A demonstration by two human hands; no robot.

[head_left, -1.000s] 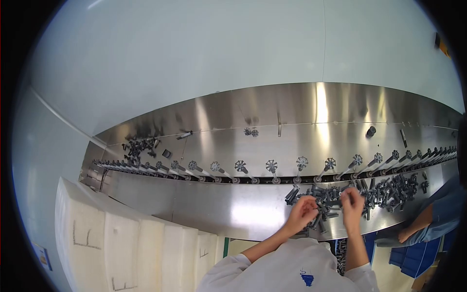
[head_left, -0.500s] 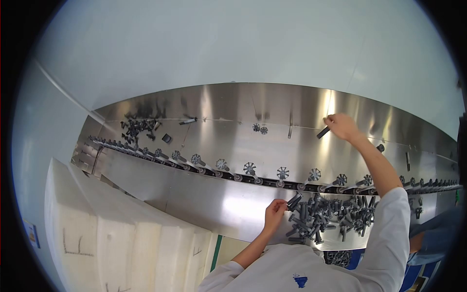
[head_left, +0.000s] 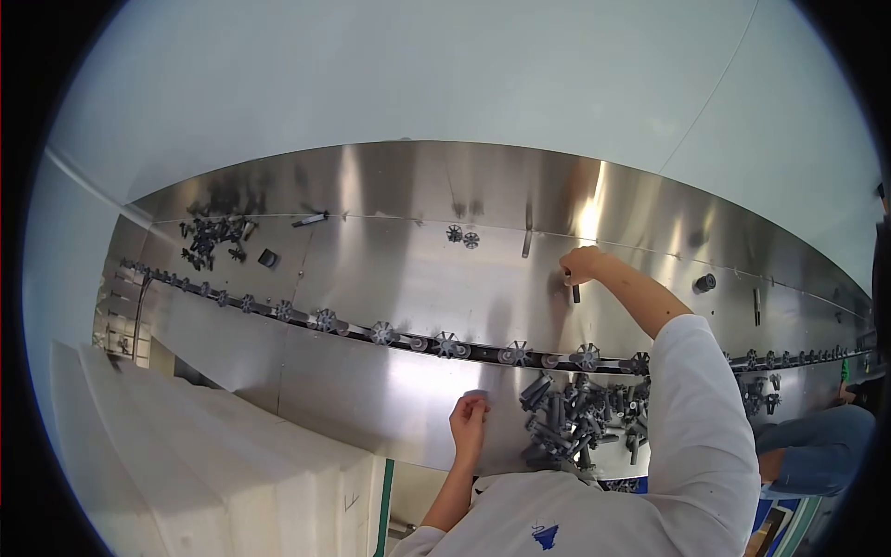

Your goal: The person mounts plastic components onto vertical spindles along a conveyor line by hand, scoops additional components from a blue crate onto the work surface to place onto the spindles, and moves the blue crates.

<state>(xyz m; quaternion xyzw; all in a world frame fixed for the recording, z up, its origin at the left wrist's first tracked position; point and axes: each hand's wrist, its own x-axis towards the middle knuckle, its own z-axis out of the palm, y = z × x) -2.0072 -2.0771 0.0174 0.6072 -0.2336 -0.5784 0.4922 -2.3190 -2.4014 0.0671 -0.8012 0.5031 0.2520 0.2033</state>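
Note:
My right hand (head_left: pixel 582 264) is closed round a short dark rod (head_left: pixel 575 293), which points down from the fingers above the metal worktop. Lower down, my left hand (head_left: pixel 470 420) has its fingertips pinched together over the near strip of metal; whatever may be between them is too small to make out. To its right lies a heap of dark grey tubular parts (head_left: pixel 580 418). Between my two hands runs a chain conveyor (head_left: pixel 483 353), carrying upright spindles with finned, star-shaped dark parts (head_left: pixel 447 344).
On the far metal surface lie two star-shaped pieces (head_left: pixel 463 238), a thin strip (head_left: pixel 527 243), a dark round part (head_left: pixel 705 282) and a scatter of small black parts (head_left: pixel 215 239). White foam blocks (head_left: pixel 232 464) stand at lower left. Another person's blue-clad limb (head_left: pixel 821 450) is at right.
The view has shifted. My right hand has turned the rod from slanting to nearly upright and moved left. My left hand has drawn away from the heap; the tubular part beside it no longer shows there.

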